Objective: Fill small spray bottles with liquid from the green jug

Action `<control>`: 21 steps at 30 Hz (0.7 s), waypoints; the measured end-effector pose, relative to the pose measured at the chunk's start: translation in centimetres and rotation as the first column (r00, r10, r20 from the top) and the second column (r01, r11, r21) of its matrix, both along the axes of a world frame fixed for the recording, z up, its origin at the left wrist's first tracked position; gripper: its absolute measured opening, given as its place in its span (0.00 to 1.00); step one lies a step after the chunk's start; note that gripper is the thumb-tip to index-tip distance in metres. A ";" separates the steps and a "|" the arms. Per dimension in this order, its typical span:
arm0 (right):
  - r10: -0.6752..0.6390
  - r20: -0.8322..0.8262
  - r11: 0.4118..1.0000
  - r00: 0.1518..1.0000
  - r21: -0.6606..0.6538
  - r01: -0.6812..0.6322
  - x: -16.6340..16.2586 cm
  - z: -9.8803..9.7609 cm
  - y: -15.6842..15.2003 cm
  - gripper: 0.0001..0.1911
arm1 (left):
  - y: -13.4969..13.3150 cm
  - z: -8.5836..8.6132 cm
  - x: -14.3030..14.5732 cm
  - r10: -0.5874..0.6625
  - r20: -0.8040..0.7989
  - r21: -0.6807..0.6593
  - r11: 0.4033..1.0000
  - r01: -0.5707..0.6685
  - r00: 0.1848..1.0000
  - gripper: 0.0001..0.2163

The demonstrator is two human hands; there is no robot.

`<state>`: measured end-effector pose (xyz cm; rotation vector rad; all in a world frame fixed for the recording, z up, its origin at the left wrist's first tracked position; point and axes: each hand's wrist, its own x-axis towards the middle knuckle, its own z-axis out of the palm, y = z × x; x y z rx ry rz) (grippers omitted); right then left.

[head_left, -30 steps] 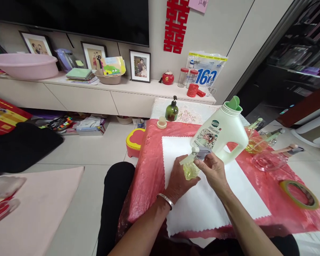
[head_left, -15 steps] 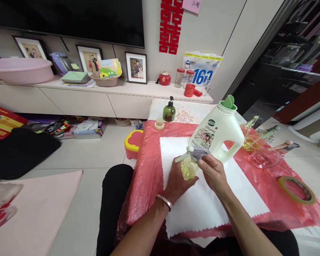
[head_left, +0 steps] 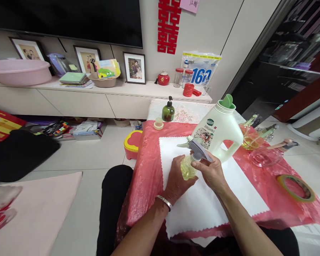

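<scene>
My left hand is wrapped round a small clear spray bottle of pale yellow liquid, above a white scalloped cloth. At the bottle's neck, my right hand grips the grey spray head with thumb and fingers. Its pale nozzle points left. Whether the head is screwed on or loose, I cannot tell. Just behind the hands stands a large pale green jug with its mouth uncapped and a green spout piece in it. A cream cap lies at the table's back left.
Red plastic sheeting covers the table. A green pump bottle stands at the back. On the right are a pink spray bottle, other spray bottles and a tape roll. A red and yellow stool is at the left.
The spray head has turned and tilted in my right hand, its nozzle rising and swinging away from my left hand. My left hand keeps the bottle in nearly the same place.
</scene>
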<state>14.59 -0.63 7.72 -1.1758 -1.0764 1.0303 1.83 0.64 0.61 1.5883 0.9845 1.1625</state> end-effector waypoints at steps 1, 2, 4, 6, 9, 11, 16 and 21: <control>-0.024 0.014 1.000 1.000 -0.012 0.024 -0.1 0.0 -0.1 0.23 | 0.0 0.0 0.0 0.001 -0.001 0.001 1.000 -0.001 1.000 0.38; -0.046 0.028 0.999 0.999 -0.021 0.047 -0.2 0.0 -0.2 0.24 | 0.0 -0.1 0.0 0.002 -0.002 0.005 1.000 -0.002 1.000 0.38; -0.079 0.054 0.996 0.995 -0.025 0.080 -0.5 -0.1 -0.4 0.23 | 0.0 -0.2 0.0 0.006 0.002 0.020 1.000 -0.006 1.000 0.38; -0.079 0.067 0.997 0.995 -0.007 0.079 -0.8 -0.3 -0.6 0.22 | 0.0 -0.3 0.0 0.007 0.010 0.038 0.999 -0.007 1.000 0.38; -0.010 0.052 1.000 0.999 0.026 0.009 -0.8 -0.5 -0.9 0.23 | 0.0 -0.3 0.0 0.003 0.011 0.046 0.999 -0.003 1.000 0.37; 0.046 0.020 0.998 0.999 0.040 -0.047 -0.5 -0.6 -0.9 0.24 | 0.0 -0.1 0.0 0.000 0.012 0.031 1.000 0.000 1.000 0.36; 0.094 -0.058 0.995 0.994 0.034 -0.092 0.1 -0.4 -0.8 0.22 | 0.0 0.3 0.0 0.005 0.017 -0.019 1.000 -0.005 1.000 0.36; 0.016 -0.106 1.000 0.994 0.024 -0.014 -0.3 -0.3 -0.6 0.20 | -0.1 0.1 0.0 0.005 0.001 -0.006 1.000 -0.005 1.000 0.36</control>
